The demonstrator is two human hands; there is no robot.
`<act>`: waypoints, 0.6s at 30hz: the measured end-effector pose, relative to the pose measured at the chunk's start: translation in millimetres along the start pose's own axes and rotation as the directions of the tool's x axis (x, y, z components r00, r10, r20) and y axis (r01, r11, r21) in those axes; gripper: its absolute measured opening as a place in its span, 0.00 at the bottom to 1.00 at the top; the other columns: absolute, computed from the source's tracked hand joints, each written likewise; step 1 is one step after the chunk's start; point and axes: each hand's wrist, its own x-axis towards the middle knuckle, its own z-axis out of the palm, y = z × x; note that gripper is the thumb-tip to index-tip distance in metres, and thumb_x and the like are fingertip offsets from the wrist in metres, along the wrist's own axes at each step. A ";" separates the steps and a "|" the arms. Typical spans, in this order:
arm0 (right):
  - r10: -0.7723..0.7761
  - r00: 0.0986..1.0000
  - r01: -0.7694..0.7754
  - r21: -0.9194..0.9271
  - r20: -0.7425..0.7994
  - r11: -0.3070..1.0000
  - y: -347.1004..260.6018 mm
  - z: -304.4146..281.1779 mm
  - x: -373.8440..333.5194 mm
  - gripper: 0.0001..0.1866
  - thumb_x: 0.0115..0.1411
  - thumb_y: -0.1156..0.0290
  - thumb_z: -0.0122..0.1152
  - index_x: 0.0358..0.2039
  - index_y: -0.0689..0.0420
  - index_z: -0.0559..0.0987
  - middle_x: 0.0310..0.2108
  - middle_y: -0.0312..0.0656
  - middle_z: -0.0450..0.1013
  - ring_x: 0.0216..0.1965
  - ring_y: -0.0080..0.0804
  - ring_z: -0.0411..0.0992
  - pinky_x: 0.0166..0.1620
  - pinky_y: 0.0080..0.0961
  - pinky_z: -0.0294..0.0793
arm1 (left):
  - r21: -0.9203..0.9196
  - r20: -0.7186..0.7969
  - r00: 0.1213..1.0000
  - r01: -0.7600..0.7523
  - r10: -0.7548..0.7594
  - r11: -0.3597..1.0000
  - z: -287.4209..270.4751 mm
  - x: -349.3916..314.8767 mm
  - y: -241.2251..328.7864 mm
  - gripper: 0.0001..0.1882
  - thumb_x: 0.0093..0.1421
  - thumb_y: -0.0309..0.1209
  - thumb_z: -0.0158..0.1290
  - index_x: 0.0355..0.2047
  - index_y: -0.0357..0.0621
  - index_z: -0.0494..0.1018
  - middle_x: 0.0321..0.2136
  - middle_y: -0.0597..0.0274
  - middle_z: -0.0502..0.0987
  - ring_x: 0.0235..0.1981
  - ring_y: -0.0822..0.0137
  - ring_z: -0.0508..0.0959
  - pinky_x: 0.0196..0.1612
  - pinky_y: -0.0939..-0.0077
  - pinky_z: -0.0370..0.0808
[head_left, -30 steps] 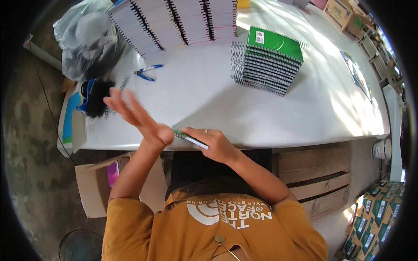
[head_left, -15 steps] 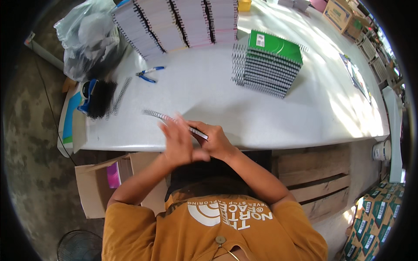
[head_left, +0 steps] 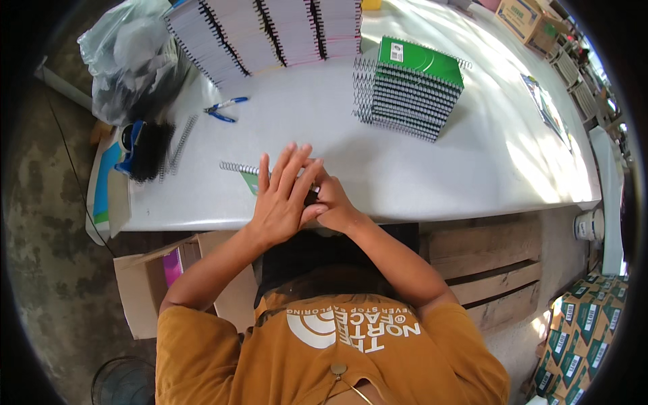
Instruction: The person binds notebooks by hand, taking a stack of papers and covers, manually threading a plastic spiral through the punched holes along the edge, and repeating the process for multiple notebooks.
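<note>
A small notebook with a green cover (head_left: pixel 250 181) is between my hands at the table's near edge, mostly hidden by them. From its far edge a dark spiral coil (head_left: pixel 233 167) sticks out to the left. My left hand (head_left: pixel 278 201) lies over the notebook and coil with its fingers stretched out and spread. Closed round the notebook's right end, my right hand (head_left: pixel 337 204) keeps it in place; its fingertips are partly hidden. Blue-handled pliers (head_left: pixel 226 108) rest farther off to the left. Loose coils (head_left: pixel 182 145) lie beside a thick bundle of black coils (head_left: pixel 154 150).
A stack of green spiral notebooks (head_left: pixel 412 101) stands at the far right of the white table (head_left: pixel 466 182). Bigger spiral-bound books (head_left: pixel 270 34) fill the far side, beside a clear plastic bag (head_left: pixel 138 61). Below the table edge sits an open cardboard box (head_left: pixel 142 290).
My left hand, blurred before, now lies spread farther over the notebook. A green corner of the cover shows beneath it. The whole view has shifted slightly.
</note>
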 end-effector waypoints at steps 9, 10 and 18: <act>0.061 0.998 -0.063 -0.132 -0.014 0.989 6.2 1.0 5.5 0.18 0.52 0.80 0.55 0.40 0.59 0.57 0.30 0.47 0.71 0.33 0.38 0.73 0.38 0.27 0.71 | -0.290 0.018 0.994 0.110 -0.109 0.951 -43.1 26.5 -0.6 0.11 0.46 0.30 0.60 0.31 0.48 0.74 0.29 0.69 0.73 0.34 0.66 0.72 0.46 0.69 0.59; 0.011 0.999 -0.016 -0.163 -0.032 0.986 8.7 1.1 5.0 0.18 0.52 0.80 0.55 0.39 0.59 0.57 0.28 0.46 0.71 0.32 0.38 0.73 0.38 0.27 0.71 | -0.265 -0.036 0.993 0.097 -0.110 0.959 -45.7 30.8 3.9 0.11 0.45 0.30 0.60 0.31 0.48 0.74 0.28 0.69 0.72 0.34 0.67 0.71 0.45 0.69 0.59; 0.034 0.999 -0.032 0.062 -0.020 0.998 15.1 5.4 7.1 0.19 0.52 0.79 0.58 0.38 0.59 0.57 0.31 0.45 0.70 0.35 0.38 0.73 0.39 0.28 0.70 | -0.242 0.160 0.986 0.093 -0.055 0.966 -59.5 37.9 -2.7 0.12 0.47 0.32 0.59 0.34 0.50 0.73 0.31 0.68 0.73 0.36 0.66 0.72 0.43 0.69 0.59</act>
